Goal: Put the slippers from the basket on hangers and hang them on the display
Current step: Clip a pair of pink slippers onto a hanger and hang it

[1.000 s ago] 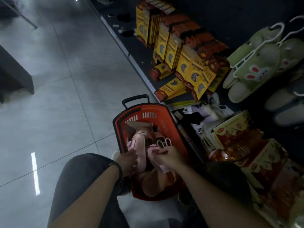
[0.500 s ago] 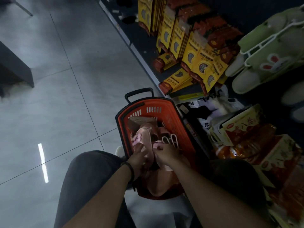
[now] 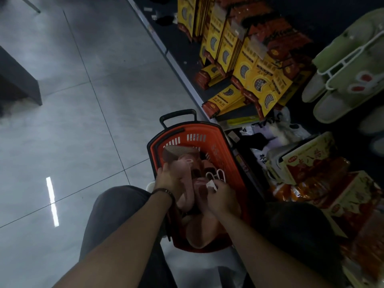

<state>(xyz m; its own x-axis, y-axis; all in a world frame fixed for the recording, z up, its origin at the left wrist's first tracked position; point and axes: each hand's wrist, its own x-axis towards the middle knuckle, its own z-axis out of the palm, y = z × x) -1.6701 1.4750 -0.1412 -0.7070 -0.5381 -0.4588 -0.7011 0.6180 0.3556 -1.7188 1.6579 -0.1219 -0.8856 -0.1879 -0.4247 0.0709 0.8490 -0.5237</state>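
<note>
Two hands are seen over the basket [image 3: 195,140], which is set on the floor [image 3: 83,121] at 6 o'clock from frame centre, with its black handle [image 3: 178,117] at the 12 o'clock end.

Left hand [image 3: 168,177]: the fingers are curled round a pink slipper [image 3: 186,183]. It is held tilted over the basket's 9 o'clock rim, one end pointed toward 12. A dark wristband [image 3: 164,191] is worn on that wrist.

Right hand [image 3: 223,197]: the fingers are pinched on the lower end of a white hanger [image 3: 214,176], whose loops stick out at the hand's 11 o'clock. A second pink slipper [image 3: 198,185] is seen between the two hands, touching the first. Whether the hanger is already through it cannot be told.

More slippers are left in the basket. A brown sole [image 3: 178,151] is seen at the 12 o'clock end and a pale pink heap [image 3: 200,231] at the 6 o'clock end, partly hidden by the forearms.

Green slippers [image 3: 353,48] are hung on the display at 2 o'clock from the basket, well apart from it. Yellow boxes [image 3: 245,59] are stacked on the low shelf [image 3: 185,65] at 12 to 1 o'clock, some tipped over. A white bag [image 3: 276,129] is seen at 2 o'clock, and red-orange packs [image 3: 311,169] are piled near the basket at 3 o'clock. A trouser knee [image 3: 116,208] is seen at 8 o'clock.
</note>
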